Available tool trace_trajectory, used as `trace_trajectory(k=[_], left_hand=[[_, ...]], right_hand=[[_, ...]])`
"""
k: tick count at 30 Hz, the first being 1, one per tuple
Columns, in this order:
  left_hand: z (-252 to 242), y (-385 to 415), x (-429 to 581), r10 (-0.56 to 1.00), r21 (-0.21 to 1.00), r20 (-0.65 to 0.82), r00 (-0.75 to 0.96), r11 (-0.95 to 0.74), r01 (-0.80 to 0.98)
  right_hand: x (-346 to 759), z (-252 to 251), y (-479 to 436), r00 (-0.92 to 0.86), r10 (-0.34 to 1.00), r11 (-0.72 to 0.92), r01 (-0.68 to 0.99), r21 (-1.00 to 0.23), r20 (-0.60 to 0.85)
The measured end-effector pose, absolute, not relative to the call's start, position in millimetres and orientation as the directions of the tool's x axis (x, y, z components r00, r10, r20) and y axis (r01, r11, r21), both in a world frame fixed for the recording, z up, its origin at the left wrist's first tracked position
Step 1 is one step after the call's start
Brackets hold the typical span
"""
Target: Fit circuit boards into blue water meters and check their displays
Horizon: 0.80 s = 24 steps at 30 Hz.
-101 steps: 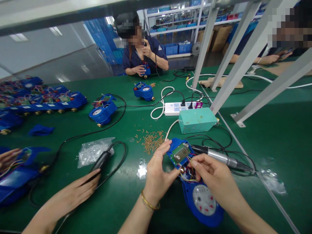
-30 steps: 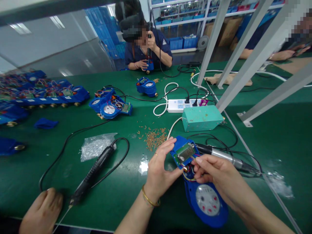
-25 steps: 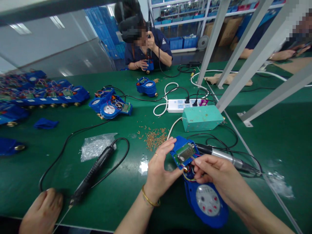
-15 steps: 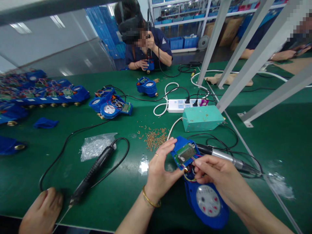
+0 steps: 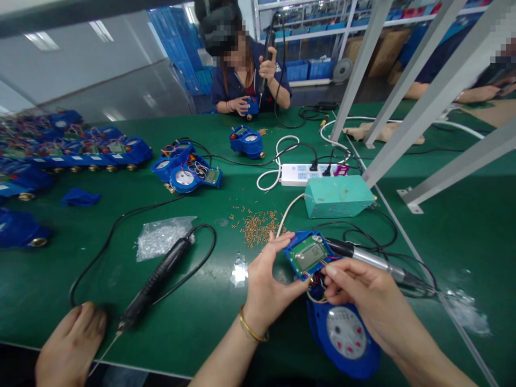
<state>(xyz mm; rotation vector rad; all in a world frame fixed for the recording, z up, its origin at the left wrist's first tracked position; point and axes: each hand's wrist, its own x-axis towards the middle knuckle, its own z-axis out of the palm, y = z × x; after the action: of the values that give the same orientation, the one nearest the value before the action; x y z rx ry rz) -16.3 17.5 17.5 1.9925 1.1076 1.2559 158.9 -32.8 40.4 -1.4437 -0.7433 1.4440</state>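
My left hand grips the blue box of a water meter by its left side, fingers along the top and thumb at the lower edge. Inside the box sits a green circuit board with a small lit-up display showing digits. My right hand pinches thin wires at the box's lower right edge; the fingertips partly hide them. Colored wires run below the box toward the meter's round dial, which lies on the green table.
A black electric screwdriver lies at left beside another person's hand. Nearby are a bag of clear parts, scattered small screws, a teal box, a power strip and metal posts. A co-worker sits opposite.
The box in my left hand has tilted slightly, so its display faces me more. Across the table, the co-worker's screwdriver has moved right, away from the face. My right hand keeps its pinch.
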Motion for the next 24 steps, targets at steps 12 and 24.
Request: trace_trajectory(k=[12,24], left_hand=[[22.0,18.7,-16.8,0.826,0.74,0.507,0.248,-0.564,0.367],[20.9,16.6,-14.3,0.835,0.755,0.506,0.215,-0.549,0.358]], right_hand=[[157.5,43.6,-31.7,0.15,0.9,-0.385,-0.17,-0.907,-0.41],[157.3,43.0,-32.8,0.148,0.901,-0.392,-0.127,-0.911,-0.409]])
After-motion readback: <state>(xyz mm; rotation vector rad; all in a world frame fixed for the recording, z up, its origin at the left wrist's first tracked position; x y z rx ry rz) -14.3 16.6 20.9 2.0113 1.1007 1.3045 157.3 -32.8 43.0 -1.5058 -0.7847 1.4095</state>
